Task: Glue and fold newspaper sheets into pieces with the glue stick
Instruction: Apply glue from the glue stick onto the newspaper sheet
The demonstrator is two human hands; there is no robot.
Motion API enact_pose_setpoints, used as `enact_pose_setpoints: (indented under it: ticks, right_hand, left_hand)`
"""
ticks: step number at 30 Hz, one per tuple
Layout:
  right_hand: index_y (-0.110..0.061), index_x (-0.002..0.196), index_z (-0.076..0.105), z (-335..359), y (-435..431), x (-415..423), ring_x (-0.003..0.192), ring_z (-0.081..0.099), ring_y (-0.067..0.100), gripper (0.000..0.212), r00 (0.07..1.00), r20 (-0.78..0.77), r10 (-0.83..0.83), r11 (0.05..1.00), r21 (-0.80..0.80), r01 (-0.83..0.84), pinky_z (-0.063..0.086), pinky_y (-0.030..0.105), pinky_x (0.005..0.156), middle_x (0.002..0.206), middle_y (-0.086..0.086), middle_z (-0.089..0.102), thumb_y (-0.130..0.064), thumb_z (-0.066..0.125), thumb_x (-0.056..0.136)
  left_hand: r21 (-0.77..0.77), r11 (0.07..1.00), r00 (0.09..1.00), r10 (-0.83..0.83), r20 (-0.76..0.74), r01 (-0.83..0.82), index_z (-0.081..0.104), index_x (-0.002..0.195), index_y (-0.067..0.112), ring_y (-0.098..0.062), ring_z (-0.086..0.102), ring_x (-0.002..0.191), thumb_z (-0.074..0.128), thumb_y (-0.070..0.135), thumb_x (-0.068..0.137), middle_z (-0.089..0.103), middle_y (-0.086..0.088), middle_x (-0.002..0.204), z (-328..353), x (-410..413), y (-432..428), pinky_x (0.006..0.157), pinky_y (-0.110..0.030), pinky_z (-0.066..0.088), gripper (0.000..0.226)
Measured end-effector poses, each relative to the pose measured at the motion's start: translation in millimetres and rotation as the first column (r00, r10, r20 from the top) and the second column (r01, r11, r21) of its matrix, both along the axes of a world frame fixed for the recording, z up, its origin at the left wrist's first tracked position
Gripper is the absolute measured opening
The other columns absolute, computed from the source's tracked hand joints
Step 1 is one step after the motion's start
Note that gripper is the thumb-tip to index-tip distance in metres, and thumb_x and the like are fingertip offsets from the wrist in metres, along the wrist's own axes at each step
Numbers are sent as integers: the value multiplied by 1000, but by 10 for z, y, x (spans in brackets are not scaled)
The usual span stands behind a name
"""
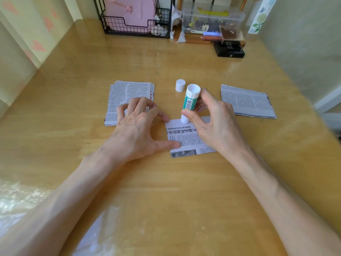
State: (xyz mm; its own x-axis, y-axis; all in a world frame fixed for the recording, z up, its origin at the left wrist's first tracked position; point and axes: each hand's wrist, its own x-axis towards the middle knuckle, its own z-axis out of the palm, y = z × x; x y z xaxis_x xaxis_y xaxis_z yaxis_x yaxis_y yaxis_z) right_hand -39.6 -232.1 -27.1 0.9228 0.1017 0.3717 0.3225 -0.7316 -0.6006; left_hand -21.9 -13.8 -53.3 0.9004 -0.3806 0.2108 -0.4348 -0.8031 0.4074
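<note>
A small newspaper sheet (184,139) lies flat on the wooden table in front of me. My right hand (215,124) grips a green-and-white glue stick (190,102), tip down on the sheet's far edge. My left hand (140,126) presses the sheet's left edge with thumb and forefinger, its other fingers curled over a stack of newspaper sheets (127,95) at the left. The glue stick's white cap (180,85) stands just behind the stick. A folded newspaper piece (247,102) lies to the right.
At the back of the table (166,191) stand a black wire basket (136,24) with a pink case, a clear plastic box (212,17) of small items and a black box (229,49). Crinkled clear plastic (16,202) covers the near left corner.
</note>
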Motion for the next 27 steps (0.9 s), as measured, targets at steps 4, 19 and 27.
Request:
enact_pose_setpoints:
  ticks: [4, 19, 27]
  right_hand:
    - [-9, 114, 63, 38, -66, -21, 91, 67, 7, 29, 999, -8, -42, 999, -9, 42, 50, 19, 81, 94, -7, 74, -30, 74, 98]
    - [-11, 119, 64, 53, -368, -87, 92, 69, 15, 30, 988, -36, -151, 988, -11, 151, 57, 45, 90, 97, -3, 75, -29, 75, 98]
    - [-11, 117, 64, 45, -480, -74, 91, 69, 12, 28, 980, -31, -198, 980, -22, 198, 57, 37, 90, 98, -5, 74, -29, 74, 98]
  left_hand:
    - [-3, 1000, 1000, -4, -8, 4, 65, 115, 44, -12, 30, 131, 49, 100, 53, 39, 15, 121, 4, 10, 4, 106, -30, 11, 86]
    - [-11, 1000, 1000, -9, -29, 9, 65, 115, 42, -14, 32, 132, 49, 101, 53, 41, 14, 118, 0, 4, 7, 109, -34, 16, 87]
    - [-13, 1000, 999, -14, -42, 13, 63, 115, 43, -12, 31, 131, 50, 101, 53, 42, 15, 118, 0, 7, 3, 109, -32, 15, 86]
